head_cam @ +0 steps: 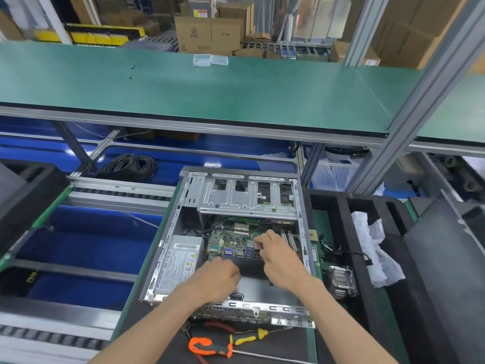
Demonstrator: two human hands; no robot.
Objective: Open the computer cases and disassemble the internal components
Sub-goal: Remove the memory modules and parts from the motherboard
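An open grey computer case [168, 232] lies flat before me. Inside it sit a green motherboard [228, 239], a silver power supply [178, 266] at the left and a metal drive cage [246, 200] at the far end. The motherboard looks tilted up at its near edge. My left hand [219, 278] has curled fingers at the board's near left edge. My right hand [278, 256] grips the board's near right edge by the rear ports.
An orange-handled tool [202, 346] and a yellow-handled screwdriver [248, 337] lie in front of the case. A heatsink with fan [341, 281] and white wrapping [372, 245] rest in a black foam tray [333, 206] at right. A green shelf [210, 93] spans above.
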